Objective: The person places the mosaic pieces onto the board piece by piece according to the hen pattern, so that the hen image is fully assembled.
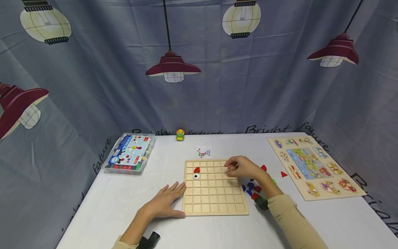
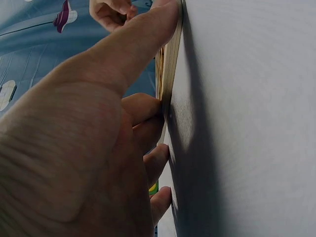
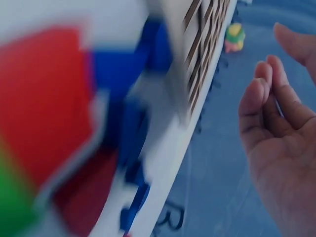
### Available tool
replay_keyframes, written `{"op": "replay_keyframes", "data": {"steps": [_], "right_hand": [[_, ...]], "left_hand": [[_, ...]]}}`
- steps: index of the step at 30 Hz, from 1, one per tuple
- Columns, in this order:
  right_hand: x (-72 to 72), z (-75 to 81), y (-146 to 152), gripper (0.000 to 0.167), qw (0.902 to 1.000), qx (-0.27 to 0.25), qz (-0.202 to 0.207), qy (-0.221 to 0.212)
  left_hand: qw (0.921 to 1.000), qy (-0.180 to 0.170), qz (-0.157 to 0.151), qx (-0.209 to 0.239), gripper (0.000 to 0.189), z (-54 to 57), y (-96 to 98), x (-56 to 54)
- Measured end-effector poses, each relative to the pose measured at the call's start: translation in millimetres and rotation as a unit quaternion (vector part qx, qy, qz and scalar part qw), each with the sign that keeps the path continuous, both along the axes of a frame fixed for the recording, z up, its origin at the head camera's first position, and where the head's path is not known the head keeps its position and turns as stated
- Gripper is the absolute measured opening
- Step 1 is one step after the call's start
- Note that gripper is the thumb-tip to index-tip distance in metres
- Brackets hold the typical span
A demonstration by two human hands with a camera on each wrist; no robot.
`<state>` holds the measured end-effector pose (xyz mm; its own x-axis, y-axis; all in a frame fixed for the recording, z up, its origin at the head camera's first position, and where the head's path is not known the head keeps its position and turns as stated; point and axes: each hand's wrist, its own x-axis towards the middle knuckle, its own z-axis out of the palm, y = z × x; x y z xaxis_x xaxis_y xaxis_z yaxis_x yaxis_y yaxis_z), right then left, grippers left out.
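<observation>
A wooden grid board (image 1: 214, 199) lies on the white table. In its upper left cells sit a red quarter-round piece (image 1: 197, 170) and, just below it, a white round piece with a black dot (image 1: 196, 176). My left hand (image 1: 164, 204) rests spread on the table, its thumb and fingers touching the board's left edge. Above the board's upper right corner hovers my right hand (image 1: 244, 166). The right wrist view shows its fingers (image 3: 279, 116) loosely bent and the thumb apart, with nothing visible between them. Beside the board's right edge lie loose blue pieces (image 1: 249, 192) and red pieces (image 1: 257, 189).
A small pattern card (image 1: 203, 152) lies behind the board. At the back left is a clear plastic case (image 1: 129, 154) of coloured parts; a small toy figure (image 1: 180, 135) stands at the back edge. A wooden picture puzzle (image 1: 314, 167) lies to the right, near a red triangle (image 1: 284, 174).
</observation>
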<state>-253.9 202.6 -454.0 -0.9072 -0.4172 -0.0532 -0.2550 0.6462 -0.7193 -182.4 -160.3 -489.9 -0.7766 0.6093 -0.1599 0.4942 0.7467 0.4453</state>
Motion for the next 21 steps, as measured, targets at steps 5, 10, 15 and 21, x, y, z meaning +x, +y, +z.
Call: {"op": "replay_keyframes", "data": {"steps": [5,10,15,21], "right_hand": [[5.6,-2.2,36.4,0.035,0.9993,-0.003,-0.037,0.008],[11.1,-9.6,75.4,0.033,0.9951,0.02,-0.097,0.0],[19.5,-14.2,114.8,0.034,0.989,0.051,-0.138,-0.017],[26.5,-14.6,151.7,0.037,0.9813,0.094,-0.168,-0.003]], "left_hand": [[1.0,-0.002,0.002,0.003,0.103,0.2,0.1,0.7],[0.9999,-0.007,0.002,0.008,0.104,-1.2,-0.7,3.3],[1.0,-0.005,-0.001,0.005,0.104,-2.7,-1.0,3.8],[1.0,-0.002,0.002,0.002,0.104,-0.9,-0.7,0.9]]}}
